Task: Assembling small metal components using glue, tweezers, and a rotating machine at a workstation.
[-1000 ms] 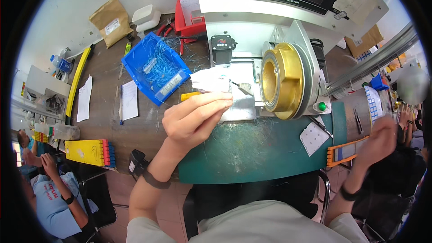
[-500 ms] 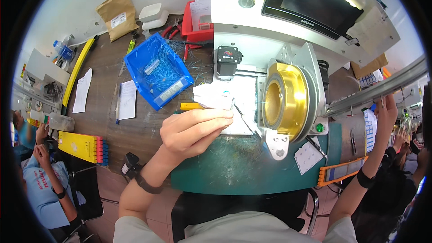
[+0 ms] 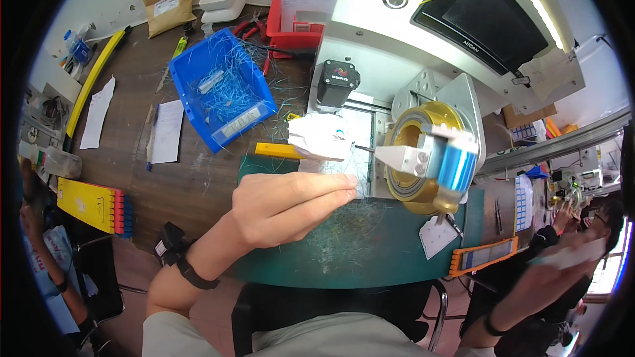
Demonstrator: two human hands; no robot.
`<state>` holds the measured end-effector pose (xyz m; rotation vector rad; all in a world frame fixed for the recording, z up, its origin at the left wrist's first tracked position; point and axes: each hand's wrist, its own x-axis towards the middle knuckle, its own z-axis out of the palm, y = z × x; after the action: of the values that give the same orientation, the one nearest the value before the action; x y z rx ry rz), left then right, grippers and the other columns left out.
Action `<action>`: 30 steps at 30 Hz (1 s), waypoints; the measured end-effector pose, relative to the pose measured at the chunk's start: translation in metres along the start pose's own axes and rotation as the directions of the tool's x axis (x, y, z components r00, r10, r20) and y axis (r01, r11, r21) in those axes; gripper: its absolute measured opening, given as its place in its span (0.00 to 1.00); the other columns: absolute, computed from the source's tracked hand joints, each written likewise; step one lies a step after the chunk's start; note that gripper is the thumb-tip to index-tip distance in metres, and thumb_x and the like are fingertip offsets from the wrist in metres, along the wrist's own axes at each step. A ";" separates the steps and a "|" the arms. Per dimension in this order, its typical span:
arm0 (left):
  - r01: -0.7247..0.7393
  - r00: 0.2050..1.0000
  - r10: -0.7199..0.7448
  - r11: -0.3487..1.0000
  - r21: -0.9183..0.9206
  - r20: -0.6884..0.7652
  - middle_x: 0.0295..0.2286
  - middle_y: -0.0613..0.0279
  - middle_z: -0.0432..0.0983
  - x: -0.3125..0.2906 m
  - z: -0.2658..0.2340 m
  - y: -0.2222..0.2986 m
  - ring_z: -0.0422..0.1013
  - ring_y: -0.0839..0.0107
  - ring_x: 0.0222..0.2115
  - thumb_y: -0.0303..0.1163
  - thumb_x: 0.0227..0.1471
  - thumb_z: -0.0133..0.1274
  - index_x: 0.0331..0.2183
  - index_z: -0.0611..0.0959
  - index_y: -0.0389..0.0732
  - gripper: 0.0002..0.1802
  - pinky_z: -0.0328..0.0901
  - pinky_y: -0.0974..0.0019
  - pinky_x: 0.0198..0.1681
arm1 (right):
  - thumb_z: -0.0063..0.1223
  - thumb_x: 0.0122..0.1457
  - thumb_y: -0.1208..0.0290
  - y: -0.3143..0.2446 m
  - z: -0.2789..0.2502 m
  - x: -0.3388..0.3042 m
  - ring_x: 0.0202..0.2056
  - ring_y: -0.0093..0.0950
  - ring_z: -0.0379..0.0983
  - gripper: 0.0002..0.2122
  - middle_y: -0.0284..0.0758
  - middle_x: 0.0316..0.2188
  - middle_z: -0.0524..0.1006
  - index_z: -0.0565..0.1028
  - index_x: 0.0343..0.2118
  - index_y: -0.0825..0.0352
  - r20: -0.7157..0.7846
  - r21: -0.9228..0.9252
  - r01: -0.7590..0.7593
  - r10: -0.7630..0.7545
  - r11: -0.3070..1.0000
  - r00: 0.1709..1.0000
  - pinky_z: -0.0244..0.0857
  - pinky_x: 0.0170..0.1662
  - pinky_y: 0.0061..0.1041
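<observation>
My left hand is closed in a pinch over the front of the winding machine. Whatever lies between its fingertips is too small to make out. Just beyond the fingers sits a white crumpled wrapped bundle, with a yellow bar beside it. To their right stands the gold ring of the winding machine, a white pointed arm and a spool of blue wire in front of it. My right hand is out at the far right, smeared by motion, against a pale blurred shape.
A blue bin of tangled blue wire scraps stands left, near a red tray and pliers. A green mat covers the near table edge. A dark screen hangs above the machine. Other people work at both sides.
The white arm and the blue wire spool have swung round to the front of the gold ring. My right hand has come down on the right. My left fingertips now sit below the bundle.
</observation>
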<state>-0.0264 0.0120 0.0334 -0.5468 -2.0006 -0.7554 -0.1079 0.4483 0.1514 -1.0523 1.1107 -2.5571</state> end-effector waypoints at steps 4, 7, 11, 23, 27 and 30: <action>0.000 1.000 0.000 1.000 0.013 -0.020 0.38 0.64 0.89 0.001 -0.001 0.003 0.85 0.73 0.33 0.22 0.46 0.72 0.38 0.90 0.43 0.15 0.76 0.74 0.31 | 0.46 0.74 0.47 0.112 0.073 -0.022 0.19 0.24 0.72 0.23 0.40 0.29 0.78 0.62 0.57 0.62 -0.386 -0.530 -0.105 -0.129 0.842 0.913 0.71 0.21 0.20; -0.006 1.000 0.007 1.000 0.022 -0.005 0.38 0.65 0.89 -0.005 -0.003 0.001 0.85 0.73 0.33 0.23 0.47 0.72 0.38 0.91 0.43 0.14 0.76 0.75 0.31 | 0.46 0.74 0.47 0.133 0.094 0.017 0.18 0.27 0.75 0.25 0.44 0.31 0.81 0.61 0.57 0.65 -0.144 -0.764 -0.107 -0.007 0.636 0.990 0.72 0.19 0.23; 0.020 1.000 -0.020 1.000 0.014 -0.008 0.38 0.65 0.89 -0.006 -0.003 0.000 0.85 0.73 0.33 0.23 0.48 0.71 0.38 0.91 0.43 0.13 0.76 0.74 0.31 | 0.45 0.75 0.49 0.166 0.099 0.070 0.21 0.32 0.81 0.26 0.52 0.33 0.84 0.61 0.59 0.71 0.291 -0.807 0.256 -0.017 0.532 0.956 0.77 0.24 0.25; 0.067 0.998 -0.067 0.998 0.014 -0.012 0.38 0.66 0.88 -0.003 -0.004 0.003 0.84 0.74 0.31 0.25 0.46 0.71 0.36 0.92 0.44 0.11 0.76 0.75 0.31 | 0.54 0.73 0.59 0.176 0.096 0.085 0.29 0.26 0.82 0.23 0.59 0.43 0.83 0.69 0.57 0.77 0.381 -0.747 0.286 0.034 0.600 0.924 0.76 0.30 0.20; 0.070 0.998 -0.070 0.998 -0.001 -0.007 0.38 0.66 0.88 -0.003 -0.003 0.003 0.84 0.74 0.31 0.25 0.46 0.71 0.36 0.92 0.43 0.11 0.76 0.75 0.31 | 0.37 0.77 0.48 0.186 0.113 0.080 0.21 0.24 0.74 0.25 0.57 0.38 0.83 0.61 0.52 0.72 0.294 -0.898 0.263 0.036 0.354 0.955 0.66 0.24 0.16; 0.089 0.996 -0.089 0.996 -0.025 0.004 0.38 0.65 0.88 -0.001 -0.007 0.005 0.84 0.73 0.31 0.25 0.46 0.70 0.36 0.92 0.43 0.11 0.76 0.75 0.31 | 0.38 0.77 0.49 0.190 0.120 0.080 0.21 0.23 0.75 0.24 0.56 0.39 0.83 0.62 0.52 0.71 0.284 -0.906 0.253 0.044 0.338 0.958 0.65 0.24 0.15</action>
<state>-0.0184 0.0109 0.0373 -0.4765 -2.0312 -0.8352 -0.1114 0.2120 0.1201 -1.6127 2.6179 -1.5176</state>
